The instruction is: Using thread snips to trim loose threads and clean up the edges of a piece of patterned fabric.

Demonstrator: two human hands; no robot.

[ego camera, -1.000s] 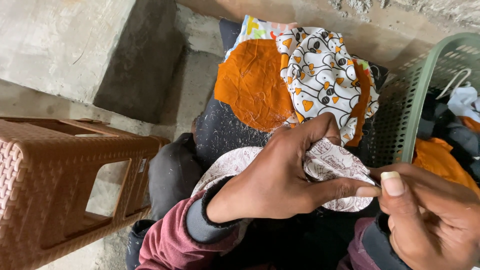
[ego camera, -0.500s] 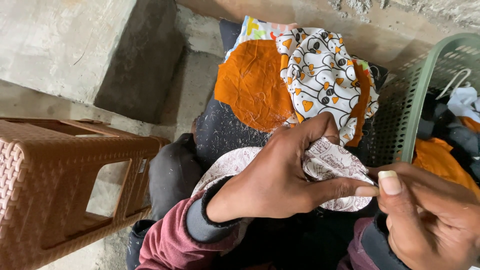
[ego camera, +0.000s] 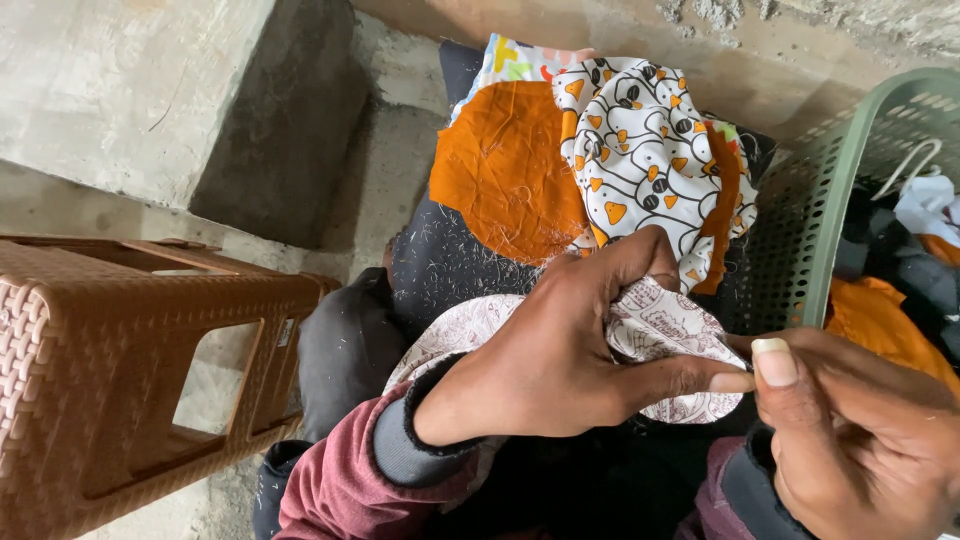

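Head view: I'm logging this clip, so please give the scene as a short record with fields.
left hand: grips a bunched white printed cloth over the lap
right hand: thumb and fingers pinch at the cloth's edge, against the left fingertips
lap pile: orange fabric round, white cloth with orange shapes
right side: green basket holding clothes
left side: brown plastic stool

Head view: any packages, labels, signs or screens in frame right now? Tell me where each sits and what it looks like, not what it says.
Sticker label: on the brown plastic stool, on the upright facing the person's knee; small pale narrow strip, print too small to make out.
No packages, signs or screens show.
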